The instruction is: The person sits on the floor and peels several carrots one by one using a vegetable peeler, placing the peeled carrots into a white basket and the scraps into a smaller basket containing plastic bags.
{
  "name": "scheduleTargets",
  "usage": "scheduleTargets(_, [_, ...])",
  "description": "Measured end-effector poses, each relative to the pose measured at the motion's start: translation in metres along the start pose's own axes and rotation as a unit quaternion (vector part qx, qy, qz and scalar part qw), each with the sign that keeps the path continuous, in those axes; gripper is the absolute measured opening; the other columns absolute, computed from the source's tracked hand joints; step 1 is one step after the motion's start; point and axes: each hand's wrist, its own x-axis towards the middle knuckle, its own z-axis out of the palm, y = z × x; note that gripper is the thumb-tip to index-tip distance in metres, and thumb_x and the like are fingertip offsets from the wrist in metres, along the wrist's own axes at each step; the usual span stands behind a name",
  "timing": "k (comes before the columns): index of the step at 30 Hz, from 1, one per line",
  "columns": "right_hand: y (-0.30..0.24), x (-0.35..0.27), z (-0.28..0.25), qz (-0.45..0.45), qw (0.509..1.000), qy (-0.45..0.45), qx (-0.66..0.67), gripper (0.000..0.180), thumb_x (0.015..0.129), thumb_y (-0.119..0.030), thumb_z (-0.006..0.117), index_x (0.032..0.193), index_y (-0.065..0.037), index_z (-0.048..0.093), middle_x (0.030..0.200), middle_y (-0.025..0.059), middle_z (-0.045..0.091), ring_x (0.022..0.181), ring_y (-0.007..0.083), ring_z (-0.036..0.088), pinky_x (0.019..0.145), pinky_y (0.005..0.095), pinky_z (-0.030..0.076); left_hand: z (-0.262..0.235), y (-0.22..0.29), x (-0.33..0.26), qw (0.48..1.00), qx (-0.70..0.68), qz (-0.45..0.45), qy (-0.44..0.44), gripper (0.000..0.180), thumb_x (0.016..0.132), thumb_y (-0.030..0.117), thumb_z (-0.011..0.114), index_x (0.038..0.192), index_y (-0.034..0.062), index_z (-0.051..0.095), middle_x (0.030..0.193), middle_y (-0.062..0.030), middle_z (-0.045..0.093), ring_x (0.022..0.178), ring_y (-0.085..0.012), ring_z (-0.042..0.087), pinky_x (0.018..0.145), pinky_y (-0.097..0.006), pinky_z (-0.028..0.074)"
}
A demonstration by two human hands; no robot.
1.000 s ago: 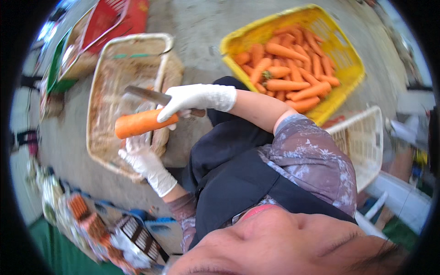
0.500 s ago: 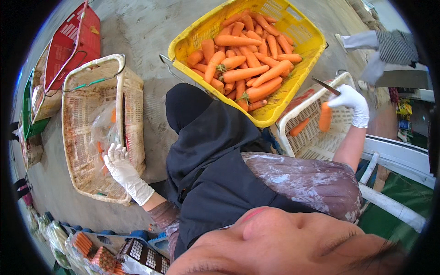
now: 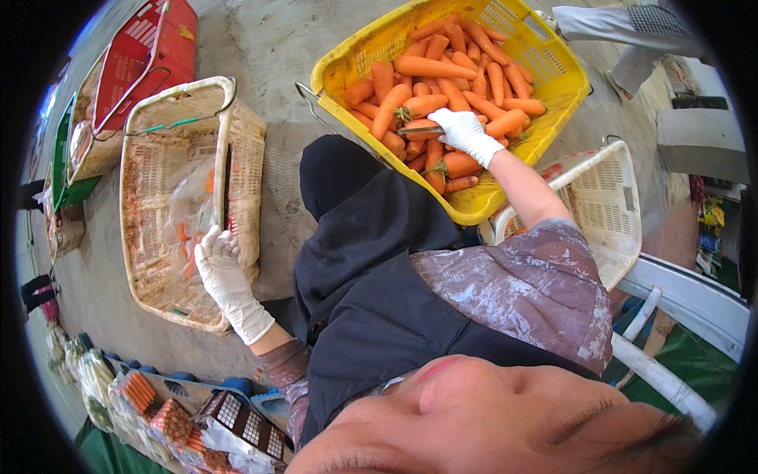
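Observation:
My right hand [image 3: 467, 134], in a white glove, is closed on a knife [image 3: 421, 130] whose blade points left over the carrots. It reaches into a yellow basket [image 3: 564, 107] heaped with orange carrots [image 3: 434, 67]; whether its fingers also grip a carrot cannot be made out. On the left, my gloved left hand [image 3: 225, 272] hovers by the near right rim of a stained white crate [image 3: 134, 237]. Its fingers are loosely bent and apart, with nothing seen in them. Clear plastic and orange pieces [image 3: 189, 245] lie in that crate.
Another white crate [image 3: 620, 197] stands at the right, partly behind my right arm. A red crate [image 3: 162, 55] and a green crate [image 3: 67, 189] are at the far left. Bagged vegetables [image 3: 138, 391] lie lower left. A person's legs [image 3: 592, 24] show at the upper right.
My right hand has moved left with the knife, from above the right white crate into the yellow basket. The carrot seen beneath it is no longer there. My left hand has barely moved.

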Motion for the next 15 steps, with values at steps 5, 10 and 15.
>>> scheduleTargets(5, [-0.01,-0.001,-0.048,-0.128,0.968,0.215,0.037,0.036,0.073,-0.008,0.069,0.107,-0.018,0.064,0.094,0.0069,0.069,0.079,0.0281,0.067,0.066,0.0364,0.054,-0.012,-0.016,0.003,0.999,-0.028,-0.006,-0.015,0.044,0.095,0.039,0.046,0.113,0.0007,0.058,0.1,-0.0103,0.063,0.087,-0.0206,0.058,0.078,-0.032,0.046])
scheduleTargets(10, [-0.095,0.021,-0.15,-0.322,0.873,0.361,0.057,0.039,0.068,-0.003,0.067,0.106,-0.014,0.067,0.103,0.0049,0.069,0.079,0.0211,0.069,0.063,0.0293,0.054,0.027,-0.028,0.01,0.956,-0.165,-0.111,-0.217,0.052,0.095,0.037,0.046,0.125,-0.0052,0.05,0.105,-0.0131,0.06,0.093,-0.0231,0.055,0.084,-0.035,0.045])
scheduleTargets(15, [-0.214,0.051,-0.176,-0.487,0.789,0.371,0.051,0.038,0.068,-0.017,0.07,0.106,-0.023,0.067,0.107,-0.0029,0.069,0.062,0.0134,0.064,0.05,0.0261,0.048,0.097,-0.003,-0.001,0.904,-0.152,-0.061,-0.395,0.065,0.093,0.047,0.046,0.132,-0.0046,0.044,0.126,-0.017,0.055,0.114,-0.0253,0.054,0.099,-0.038,0.042])
